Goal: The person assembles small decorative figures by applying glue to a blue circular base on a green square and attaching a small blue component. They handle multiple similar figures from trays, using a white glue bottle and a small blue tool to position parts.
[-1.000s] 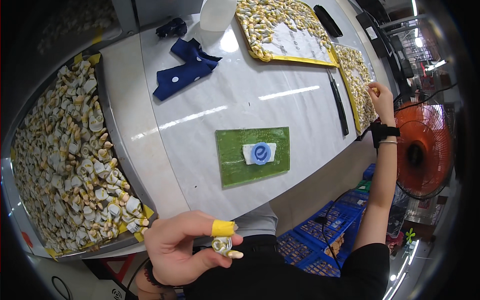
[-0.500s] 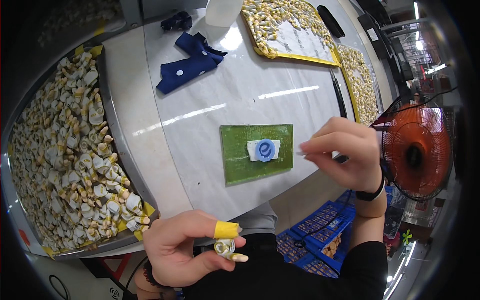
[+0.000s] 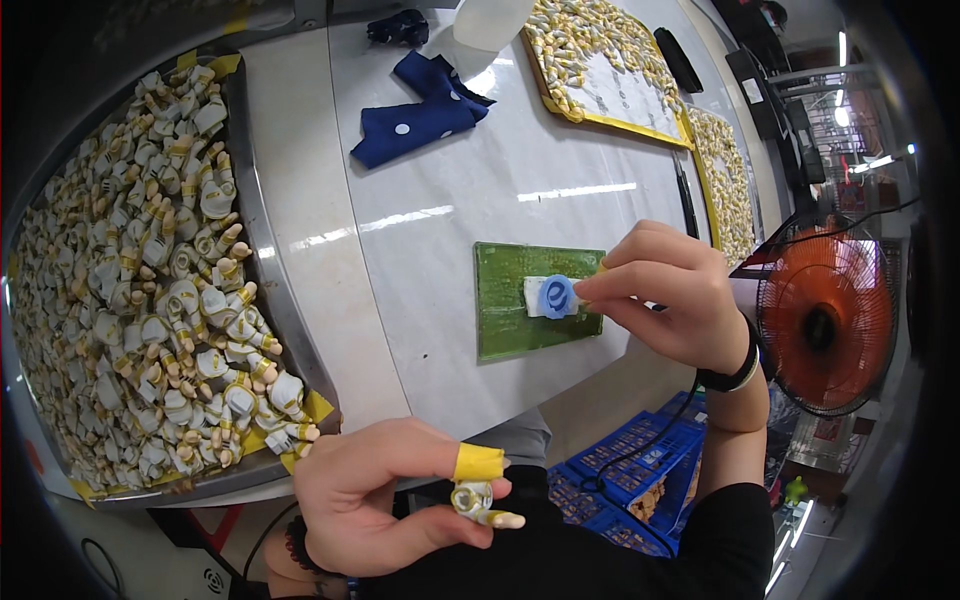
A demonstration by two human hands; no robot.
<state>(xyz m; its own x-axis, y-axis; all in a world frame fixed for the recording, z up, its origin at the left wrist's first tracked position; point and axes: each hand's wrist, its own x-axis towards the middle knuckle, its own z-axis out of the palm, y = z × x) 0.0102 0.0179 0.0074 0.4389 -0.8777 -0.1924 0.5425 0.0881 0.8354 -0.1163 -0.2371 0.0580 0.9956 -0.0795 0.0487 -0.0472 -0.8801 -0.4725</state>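
Observation:
My left hand [image 3: 390, 500], with yellow tape round a fingertip, pinches a small figurine part [image 3: 480, 500] near the table's front edge. The part is white with gold trim and a flesh-coloured tip pointing right. My right hand [image 3: 665, 295] is closed in a pinch at the right edge of a round blue disc [image 3: 556, 297] with a dark spiral mark. What its fingertips hold, if anything, is too small to make out. Beneath the disc lies a white pad [image 3: 533, 295] on a green glass-like plate [image 3: 500, 325].
A metal tray [image 3: 262, 300] heaped with similar figurine parts stands at left. Dark blue cloth [image 3: 415, 125] and a white container [image 3: 490, 22] lie farther back. A yellow-edged tray [image 3: 640, 130] of small pieces is at far right, near an orange fan [image 3: 825, 320] and blue crates [image 3: 630, 450].
My right hand has moved left and slightly closer, its fingertips reaching the blue disc. The left hand keeps its pinch on the figurine part. The whole view has shifted slightly.

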